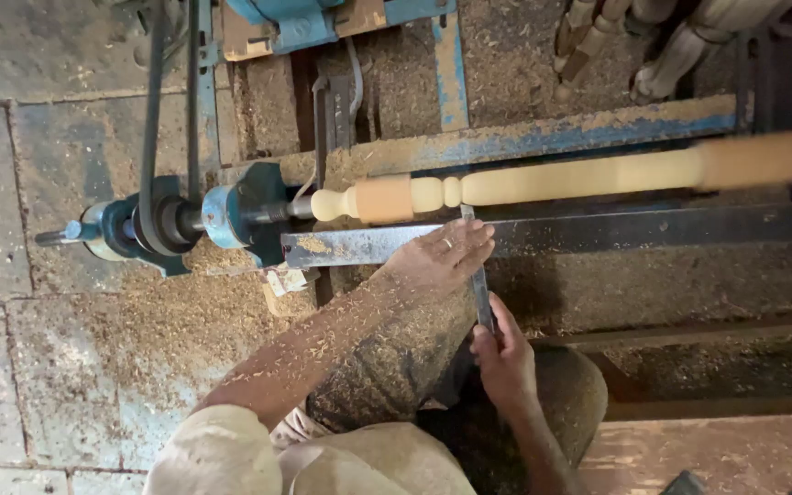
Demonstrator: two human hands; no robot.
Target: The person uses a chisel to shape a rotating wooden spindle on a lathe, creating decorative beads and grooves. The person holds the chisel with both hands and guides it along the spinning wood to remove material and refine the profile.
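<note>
Now: left hand (437,257) flat on chisel (480,284) | right hand (503,357) fingers grasp handle, probably | spindle (552,179)

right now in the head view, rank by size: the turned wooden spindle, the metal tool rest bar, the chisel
1. metal tool rest bar and turned wooden spindle: similar length, too close to rank
2. chisel, clearly smallest

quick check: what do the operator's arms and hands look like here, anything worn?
Both forearms are bare. The left hand has a ring on one finger, and that forearm is speckled with fine wood shavings up to a short, pale, dusty sleeve at the shoulder. The right hand shows no glove or ring that I can make out. No watch or wrist strap is visible.
</note>
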